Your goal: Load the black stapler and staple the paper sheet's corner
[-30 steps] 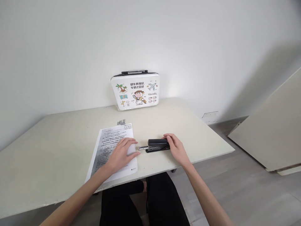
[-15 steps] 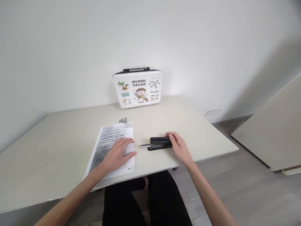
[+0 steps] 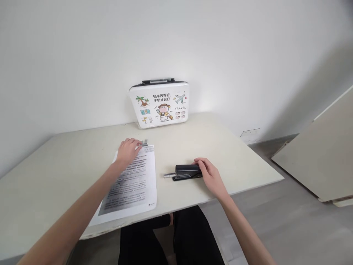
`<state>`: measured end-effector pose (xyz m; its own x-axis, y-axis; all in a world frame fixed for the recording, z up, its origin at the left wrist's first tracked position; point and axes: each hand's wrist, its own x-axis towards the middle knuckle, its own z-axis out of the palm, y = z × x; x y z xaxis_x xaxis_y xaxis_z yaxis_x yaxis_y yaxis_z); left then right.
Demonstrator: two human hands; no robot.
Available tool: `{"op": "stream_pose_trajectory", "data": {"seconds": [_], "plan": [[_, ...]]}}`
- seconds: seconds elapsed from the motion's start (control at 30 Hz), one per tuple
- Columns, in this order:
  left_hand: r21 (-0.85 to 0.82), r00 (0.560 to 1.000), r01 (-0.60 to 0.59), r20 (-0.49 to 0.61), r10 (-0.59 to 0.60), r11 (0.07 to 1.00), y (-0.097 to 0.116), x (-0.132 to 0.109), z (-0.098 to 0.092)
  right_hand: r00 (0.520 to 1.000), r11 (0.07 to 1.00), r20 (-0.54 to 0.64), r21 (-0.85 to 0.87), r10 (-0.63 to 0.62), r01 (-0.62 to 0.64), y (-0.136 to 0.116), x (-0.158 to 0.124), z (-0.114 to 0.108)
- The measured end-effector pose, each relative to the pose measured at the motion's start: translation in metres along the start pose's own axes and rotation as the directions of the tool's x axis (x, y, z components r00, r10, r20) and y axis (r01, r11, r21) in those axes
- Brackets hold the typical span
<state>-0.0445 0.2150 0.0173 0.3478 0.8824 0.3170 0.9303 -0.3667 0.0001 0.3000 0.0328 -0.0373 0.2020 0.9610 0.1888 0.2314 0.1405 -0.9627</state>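
Observation:
My left hand (image 3: pixel 127 150) is stretched out over the top left corner of a printed paper sheet (image 3: pixel 134 180). Its fingers are loosely curved, and the tips reach a small grey strip of staples (image 3: pixel 145 141) lying just beyond the sheet. My right hand (image 3: pixel 209 175) grips the rear end of a black stapler (image 3: pixel 185 172) that lies flat on the table (image 3: pixel 68 162). A metal staple tray (image 3: pixel 167 175) sticks out of the stapler's left end.
A white carry case (image 3: pixel 159 105) with cartoon travel pictures leans against the wall at the back of the table. A large pale board (image 3: pixel 320 154) rests on the floor to the right. My legs in black trousers are under the table's front edge.
My left hand has left the middle of the sheet and moved up and left to the staple strip. My right hand has stayed on the stapler.

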Motion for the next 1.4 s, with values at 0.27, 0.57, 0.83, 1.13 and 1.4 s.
{"op": "stream_pose_trajectory", "data": {"seconds": [0.27, 0.57, 0.83, 1.13, 1.4], "plan": [[0.031, 0.999, -0.004, 0.034, 0.003, 1.0, 0.0, 0.014, 0.008, 1.0, 1.0, 0.002, 0.006, 0.012, -0.012, -0.003, 0.0, 0.001], [-0.016, 0.996, 0.065, 0.064, -0.064, 0.998, -0.008, 0.004, -0.013, 1.0, 1.0, 0.006, 0.005, 0.007, -0.007, -0.004, -0.001, 0.0], [0.001, 0.991, 0.129, 0.026, -0.129, 0.992, -0.012, -0.001, -0.023, 1.0, 1.0, 0.013, -0.001, 0.014, -0.014, -0.002, -0.001, 0.0], [0.074, 0.999, 0.02, 0.032, -0.022, 0.997, -0.011, -0.008, -0.012, 1.0, 1.0, 0.007, -0.003, 0.009, -0.009, -0.004, -0.001, 0.001], [0.049, 0.991, -0.125, 0.055, 0.122, 0.991, -0.024, -0.01, -0.013, 1.0, 1.0, 0.014, -0.003, 0.009, -0.009, -0.007, -0.001, 0.001]]}}
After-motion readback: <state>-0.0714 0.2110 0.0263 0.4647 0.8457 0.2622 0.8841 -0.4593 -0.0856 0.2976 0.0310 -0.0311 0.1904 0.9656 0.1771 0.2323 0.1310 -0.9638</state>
